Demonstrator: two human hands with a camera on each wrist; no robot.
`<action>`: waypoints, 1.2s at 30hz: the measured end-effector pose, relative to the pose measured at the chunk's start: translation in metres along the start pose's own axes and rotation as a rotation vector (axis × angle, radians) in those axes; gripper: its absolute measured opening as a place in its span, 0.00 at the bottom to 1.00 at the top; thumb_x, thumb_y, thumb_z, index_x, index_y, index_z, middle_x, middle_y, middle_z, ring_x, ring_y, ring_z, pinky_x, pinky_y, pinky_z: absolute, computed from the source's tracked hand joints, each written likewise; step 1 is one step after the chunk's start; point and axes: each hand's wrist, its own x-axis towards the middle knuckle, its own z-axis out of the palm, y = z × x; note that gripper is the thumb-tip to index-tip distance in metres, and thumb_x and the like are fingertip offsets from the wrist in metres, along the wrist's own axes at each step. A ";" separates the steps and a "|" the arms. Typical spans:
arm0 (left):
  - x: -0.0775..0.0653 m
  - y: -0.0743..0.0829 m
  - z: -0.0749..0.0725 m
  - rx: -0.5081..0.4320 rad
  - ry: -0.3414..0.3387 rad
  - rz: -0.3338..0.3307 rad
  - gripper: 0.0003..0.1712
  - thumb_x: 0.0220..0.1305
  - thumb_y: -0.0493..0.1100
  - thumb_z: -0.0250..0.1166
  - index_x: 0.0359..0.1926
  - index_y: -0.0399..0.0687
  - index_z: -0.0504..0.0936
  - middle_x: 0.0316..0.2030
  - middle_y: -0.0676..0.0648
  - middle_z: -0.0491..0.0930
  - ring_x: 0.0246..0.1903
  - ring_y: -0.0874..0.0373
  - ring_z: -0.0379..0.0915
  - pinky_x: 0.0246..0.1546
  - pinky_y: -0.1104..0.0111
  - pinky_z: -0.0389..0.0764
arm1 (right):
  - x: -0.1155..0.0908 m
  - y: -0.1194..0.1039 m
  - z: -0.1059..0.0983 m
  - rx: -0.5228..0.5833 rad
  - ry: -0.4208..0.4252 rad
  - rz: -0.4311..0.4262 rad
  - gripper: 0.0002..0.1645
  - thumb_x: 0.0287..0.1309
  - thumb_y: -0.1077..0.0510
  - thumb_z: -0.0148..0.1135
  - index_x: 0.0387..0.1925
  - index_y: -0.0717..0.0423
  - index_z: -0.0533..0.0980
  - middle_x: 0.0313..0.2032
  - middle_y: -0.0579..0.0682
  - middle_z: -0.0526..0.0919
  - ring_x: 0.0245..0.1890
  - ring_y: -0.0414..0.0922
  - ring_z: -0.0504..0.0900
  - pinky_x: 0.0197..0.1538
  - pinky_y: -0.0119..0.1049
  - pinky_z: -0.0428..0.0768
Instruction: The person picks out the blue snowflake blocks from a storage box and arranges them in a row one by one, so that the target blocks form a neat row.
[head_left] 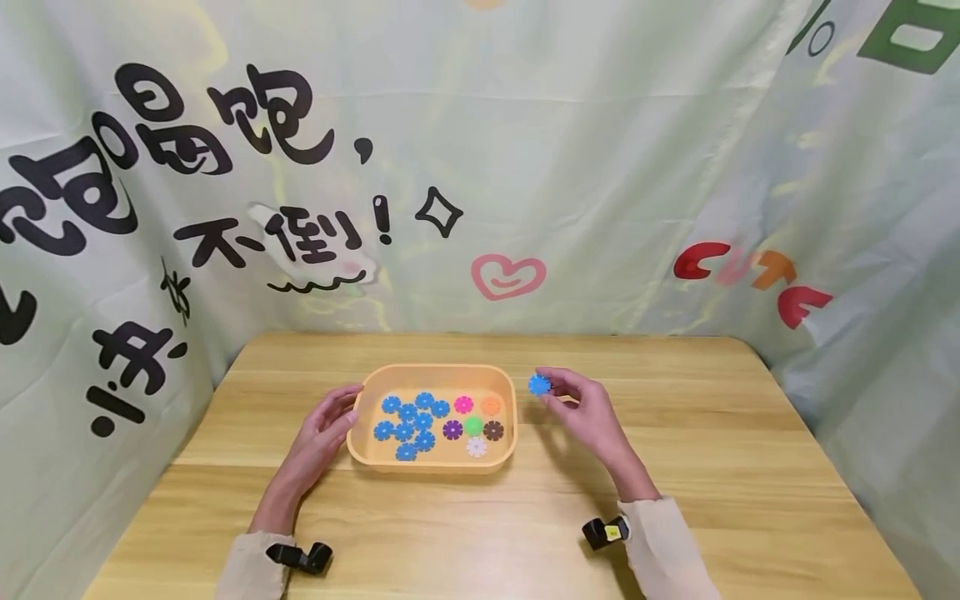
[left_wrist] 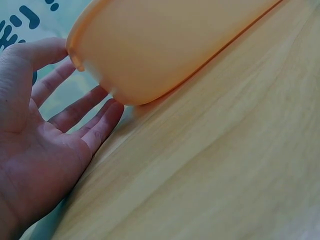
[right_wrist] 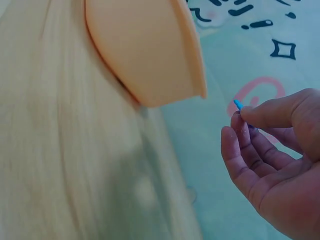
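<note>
My right hand (head_left: 588, 412) pinches a blue snowflake disc (head_left: 539, 384) between thumb and fingertips, in the air just right of the orange tray (head_left: 433, 467). In the right wrist view the disc (right_wrist: 238, 104) shows edge-on, with the other fingers loosely bent below. At the tray's left end, my left hand (head_left: 324, 437) touches its rim and outer wall with extended fingers, as the left wrist view also shows. Several blue discs (head_left: 423, 421) lie in the tray's left part. On its right are single pink (head_left: 463, 404), orange, purple, green, brown and white discs.
The tray stands on a wooden table (head_left: 480, 533). A printed cloth (head_left: 585, 167) with black lettering and a pink heart hangs behind and beside the table. A black camera is strapped to each wrist over light sleeves (head_left: 663, 542).
</note>
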 end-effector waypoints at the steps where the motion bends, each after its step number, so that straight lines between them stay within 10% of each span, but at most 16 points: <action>1: 0.000 0.000 -0.001 0.005 0.002 0.002 0.29 0.78 0.41 0.57 0.74 0.42 0.63 0.71 0.35 0.63 0.67 0.51 0.65 0.59 0.69 0.77 | 0.001 0.002 0.000 -0.003 0.001 0.002 0.22 0.64 0.70 0.66 0.60 0.64 0.79 0.46 0.59 0.86 0.46 0.53 0.83 0.44 0.30 0.84; 36: -0.001 0.001 -0.001 0.064 0.022 -0.043 0.28 0.78 0.45 0.57 0.75 0.47 0.64 0.72 0.41 0.64 0.66 0.57 0.66 0.58 0.70 0.78 | 0.011 0.047 0.012 -0.257 0.041 0.167 0.17 0.56 0.67 0.75 0.49 0.64 0.85 0.33 0.50 0.83 0.32 0.42 0.78 0.34 0.30 0.78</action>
